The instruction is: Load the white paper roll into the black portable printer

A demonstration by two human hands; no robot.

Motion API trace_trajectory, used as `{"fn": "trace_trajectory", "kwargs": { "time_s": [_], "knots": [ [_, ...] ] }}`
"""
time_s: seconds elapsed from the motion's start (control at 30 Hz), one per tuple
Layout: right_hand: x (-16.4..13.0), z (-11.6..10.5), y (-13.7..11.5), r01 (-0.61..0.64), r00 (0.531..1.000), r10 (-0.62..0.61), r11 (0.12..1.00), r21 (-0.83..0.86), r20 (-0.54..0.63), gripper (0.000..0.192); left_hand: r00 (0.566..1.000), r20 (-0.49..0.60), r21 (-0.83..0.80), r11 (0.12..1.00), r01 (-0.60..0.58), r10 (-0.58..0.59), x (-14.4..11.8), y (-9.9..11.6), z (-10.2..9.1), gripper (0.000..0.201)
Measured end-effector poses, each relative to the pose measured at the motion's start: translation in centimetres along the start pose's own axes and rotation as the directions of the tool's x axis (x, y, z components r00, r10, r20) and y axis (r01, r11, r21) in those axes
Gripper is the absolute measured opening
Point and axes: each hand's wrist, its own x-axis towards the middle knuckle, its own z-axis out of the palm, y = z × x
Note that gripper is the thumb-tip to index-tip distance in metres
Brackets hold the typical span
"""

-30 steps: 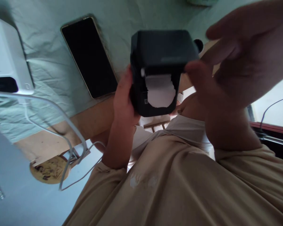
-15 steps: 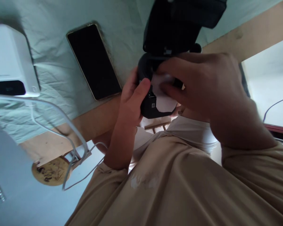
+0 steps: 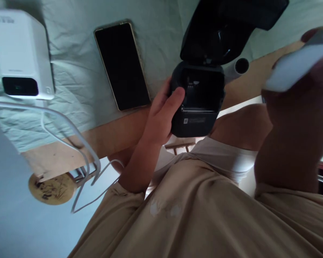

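Gripping the open black printer firmly, left hand wrapped around its side, suits lifting out the white roll (blurred) pinched in right hand.

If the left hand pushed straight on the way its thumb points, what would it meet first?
The left hand already grips the open black printer. Its thumb points across the empty paper bay, so it would probably meet the bay's far wall first; depth is unclear.

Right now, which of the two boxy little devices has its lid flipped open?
The black printer gripped by the left hand: its lid stands raised, exposing the dark compartment. The white device on the green cloth is closed and untouched.
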Motion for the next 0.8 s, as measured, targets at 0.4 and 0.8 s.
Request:
{"fn": "trace_trajectory", "kwargs": {
  "time_s": [0.4, 0.8],
  "knots": [
    [5.7, -0.1, 7.1, 0.209, 0.974, -0.227, 0.925, -0.316, -0.022, 0.048, 1.000, -0.006, 0.014, 1.000, 0.003, -0.003, -0.1, 0.1, 0.4, 0.015],
    [-1.0, 4.3, 2.2, 0.345, 0.937, -0.310, 0.894, -0.285, 0.163, 0.050, 1.000, -0.015, 0.013, 1.000, 0.006, -0.006, 0.2, -0.2, -0.3, 0.017]
  ]
}}
